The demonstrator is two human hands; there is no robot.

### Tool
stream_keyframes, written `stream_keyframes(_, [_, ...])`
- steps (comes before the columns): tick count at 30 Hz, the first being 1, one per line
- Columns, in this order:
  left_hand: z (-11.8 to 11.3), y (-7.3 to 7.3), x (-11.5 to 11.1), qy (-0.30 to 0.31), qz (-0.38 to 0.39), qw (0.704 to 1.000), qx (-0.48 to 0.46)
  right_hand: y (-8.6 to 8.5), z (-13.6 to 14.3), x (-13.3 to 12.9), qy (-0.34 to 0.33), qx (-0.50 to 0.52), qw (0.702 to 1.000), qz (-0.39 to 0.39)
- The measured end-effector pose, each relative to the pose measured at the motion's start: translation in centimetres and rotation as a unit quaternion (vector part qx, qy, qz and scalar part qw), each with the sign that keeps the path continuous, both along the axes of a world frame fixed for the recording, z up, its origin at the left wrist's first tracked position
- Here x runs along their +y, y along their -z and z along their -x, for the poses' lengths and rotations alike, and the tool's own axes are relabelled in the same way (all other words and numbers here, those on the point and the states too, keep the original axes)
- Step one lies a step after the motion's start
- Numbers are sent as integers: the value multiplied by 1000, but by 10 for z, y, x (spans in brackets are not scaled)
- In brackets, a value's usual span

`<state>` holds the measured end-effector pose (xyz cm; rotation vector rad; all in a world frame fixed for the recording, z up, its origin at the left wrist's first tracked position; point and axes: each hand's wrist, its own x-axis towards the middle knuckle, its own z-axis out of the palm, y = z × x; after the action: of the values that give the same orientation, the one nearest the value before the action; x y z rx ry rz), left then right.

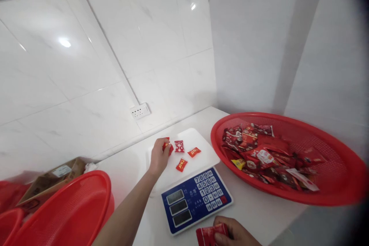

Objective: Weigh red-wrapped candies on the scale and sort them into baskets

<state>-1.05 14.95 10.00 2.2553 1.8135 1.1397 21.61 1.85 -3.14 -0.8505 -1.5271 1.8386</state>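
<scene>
Over the white weighing pan [198,161] of the scale, my left hand [159,157] is closed on a small red wrapped candy [168,147]. Near its fingers lie several more candies on the pan: a dark red dotted one [179,146], a bright red one [194,152] and another red one [181,165]. At the bottom of the view, in front of the scale's blue keypad panel [197,200], my right hand [235,232] pinches a red packet [210,234] between thumb and fingers. The lower part of that packet is cut off by the frame edge.
A red mesh basket [343,161] with many red snack packets stands right of the scale. To the left are a red plastic basin [75,215], part of another red container [10,223] and a cardboard box [49,180]. A wall socket [140,111] sits behind.
</scene>
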Motion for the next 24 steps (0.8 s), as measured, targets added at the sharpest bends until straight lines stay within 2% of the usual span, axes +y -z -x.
stream_keyframes(5, [0, 3, -14, 85, 57, 994, 33, -5, 2, 1, 27, 59, 996, 56])
stream_keyframes(9, [-1, 10, -29, 128, 105, 984, 71, -29, -1, 8, 82, 107, 988, 72])
stream_keyframes(13, [2, 12, -39, 106, 111, 985, 79, -55, -3, 18, 129, 113, 983, 62])
stream_keyframes(18, [12, 14, -45, 76, 108, 988, 80, -80, 3, 30, 169, 97, 979, 59])
stream_keyframes(22, [16, 19, -47, 67, 100, 989, 85, -103, 13, 44, 160, 75, 984, 29])
stream_keyframes(24, [19, 20, -48, 57, 92, 990, 86, -111, 16, 51, 159, 32, 987, 9])
